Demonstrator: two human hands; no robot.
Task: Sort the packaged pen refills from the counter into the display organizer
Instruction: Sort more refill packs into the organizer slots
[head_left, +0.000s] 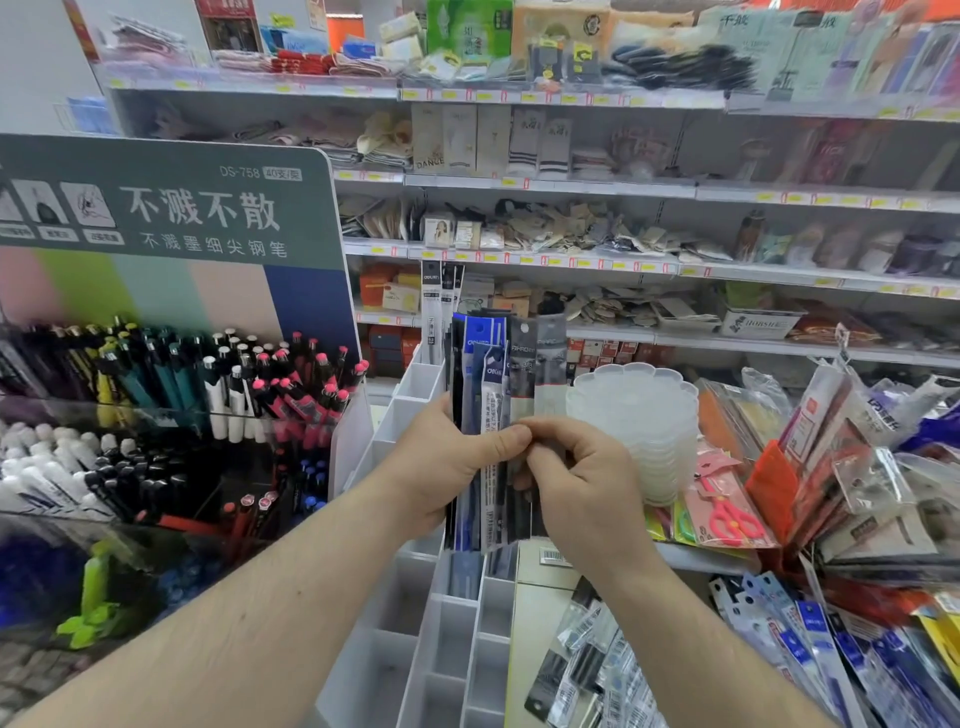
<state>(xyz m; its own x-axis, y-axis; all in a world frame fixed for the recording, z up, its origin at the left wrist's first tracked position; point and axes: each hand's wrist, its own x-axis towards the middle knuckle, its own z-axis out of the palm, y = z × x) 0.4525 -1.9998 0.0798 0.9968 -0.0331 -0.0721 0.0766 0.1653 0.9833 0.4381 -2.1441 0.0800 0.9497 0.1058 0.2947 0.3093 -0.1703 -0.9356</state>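
My left hand (441, 467) grips a fanned bundle of packaged pen refills (498, 374), blue, black and grey packs standing upright in front of me. My right hand (582, 483) pinches the grey packs at the right side of that bundle, its thumb meeting my left thumb. Below my hands lies the white display organizer (410, 660), with several long compartments; a few refills (467, 571) lie in its middle slots and some packs (439, 306) stand upright at its far end. More packaged refills (810, 649) lie piled on the counter at lower right.
A pen display (171, 405) with a green sign stands at left, full of upright pens. A stack of clear scalloped trays (639, 415) sits right of my hands, pink scissors (727, 509) beside it. Store shelves (571, 182) fill the background.
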